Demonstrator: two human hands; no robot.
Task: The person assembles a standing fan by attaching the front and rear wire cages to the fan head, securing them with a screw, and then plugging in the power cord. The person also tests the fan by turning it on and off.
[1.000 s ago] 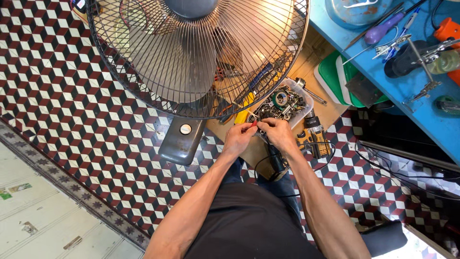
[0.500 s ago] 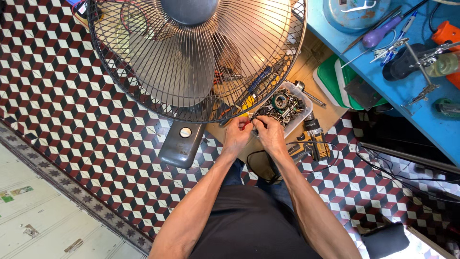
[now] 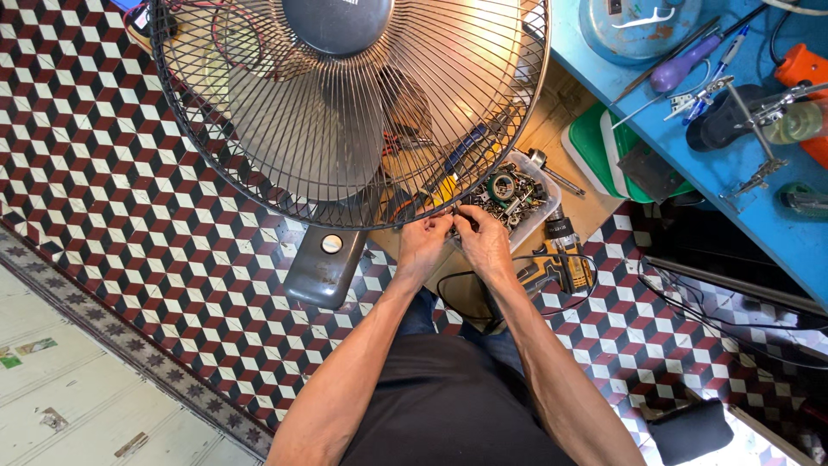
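Crouching over a patterned tile floor (image 3: 129, 216), the person brings both bare hands together just below the lower rim of a fan guard (image 3: 345, 95). Left hand (image 3: 423, 246) and right hand (image 3: 483, 242) sit side by side, fingertips meeting at a small dark item at the guard's bottom edge. Fingers of both hands are curled in and pinched close; what exactly they pinch is too small to tell, possibly a clip or wire end.

Just left of the hands lies the fan's grey base (image 3: 323, 263), flat on the tiles, with a round knob on top. Just right, a cordless drill (image 3: 565, 250) lies on its side, a black cable (image 3: 517, 285) looping near it. Beyond the fingertips stands a clear plastic tray (image 3: 513, 194) full of screws and small metal parts. A screwdriver (image 3: 552, 173) rests past the tray on a wooden board (image 3: 561, 112).

Farther off, at upper right, a blue workbench (image 3: 759, 224) carries a helping-hand clamp (image 3: 759, 129) and a purple-handled tool (image 3: 681, 65).

Judged from the pose, the step in hand is fine fingertip work at the guard's lower rim. It likely calls for steady pinching pressure, with the tray of parts within reach.
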